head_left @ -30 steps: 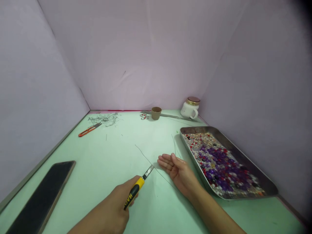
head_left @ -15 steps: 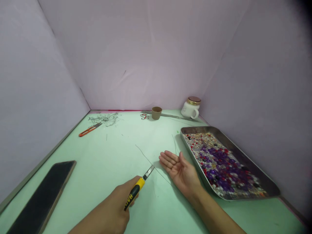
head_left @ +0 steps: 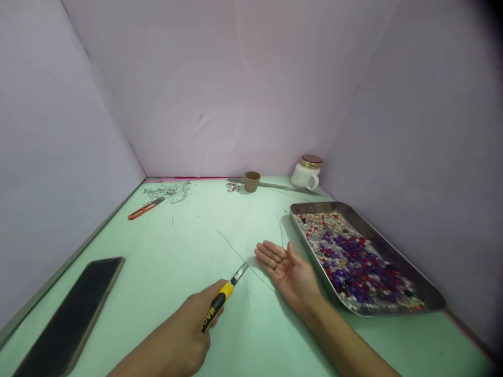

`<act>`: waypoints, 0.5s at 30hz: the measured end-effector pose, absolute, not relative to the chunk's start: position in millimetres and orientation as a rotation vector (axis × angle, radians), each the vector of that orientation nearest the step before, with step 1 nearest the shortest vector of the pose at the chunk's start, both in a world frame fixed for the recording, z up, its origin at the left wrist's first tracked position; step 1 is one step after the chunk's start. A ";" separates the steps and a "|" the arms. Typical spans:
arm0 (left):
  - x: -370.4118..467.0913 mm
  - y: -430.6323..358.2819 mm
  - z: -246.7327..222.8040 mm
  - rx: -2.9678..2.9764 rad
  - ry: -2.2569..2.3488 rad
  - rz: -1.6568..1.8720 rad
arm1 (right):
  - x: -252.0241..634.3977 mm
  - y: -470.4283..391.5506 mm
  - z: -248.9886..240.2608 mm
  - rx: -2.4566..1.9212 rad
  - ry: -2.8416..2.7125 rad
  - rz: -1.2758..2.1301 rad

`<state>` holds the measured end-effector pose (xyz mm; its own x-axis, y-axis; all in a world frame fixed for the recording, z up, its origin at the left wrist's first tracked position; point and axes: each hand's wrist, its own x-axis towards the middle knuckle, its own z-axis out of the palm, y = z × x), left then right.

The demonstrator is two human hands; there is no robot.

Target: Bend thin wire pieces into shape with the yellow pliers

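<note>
My left hand is closed around the handle of yellow-and-black pliers, seen edge-on. Their metal tip points up and to the right and meets a thin wire; I cannot tell whether the jaws clamp it. The wire runs from the middle of the table down towards my right wrist. My right hand lies palm up with fingers stretched out and nothing on it. Just beyond its fingertips are other thin bent wires. A metal tray of purple, red and white beads stands beside my right hand.
A dark phone lies at left. Further back are orange thread snips, a heap of wire pieces, a small beaded cluster, a brown cup, long wires and a lidded white mug. Walls enclose three sides.
The view has shifted very slightly. Both hands, the pliers and the wire keep practically the same positions.
</note>
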<state>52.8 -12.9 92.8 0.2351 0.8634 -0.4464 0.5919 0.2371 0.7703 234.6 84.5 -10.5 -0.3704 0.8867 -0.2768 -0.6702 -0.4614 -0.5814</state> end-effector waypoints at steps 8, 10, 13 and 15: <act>51.0 -13.7 82.7 1.497 1.449 0.319 | 230.8 72.4 -4.0 -0.867 -0.835 1.904; 51.5 -13.5 83.2 1.494 1.446 0.323 | 230.1 70.0 -3.2 -0.941 -0.965 1.867; 53.3 -12.6 86.5 1.487 1.410 0.335 | 229.4 68.5 -4.3 -0.976 -1.128 1.838; 54.6 -11.6 88.1 1.472 1.411 0.332 | 229.0 68.0 -5.5 -0.973 -1.181 1.840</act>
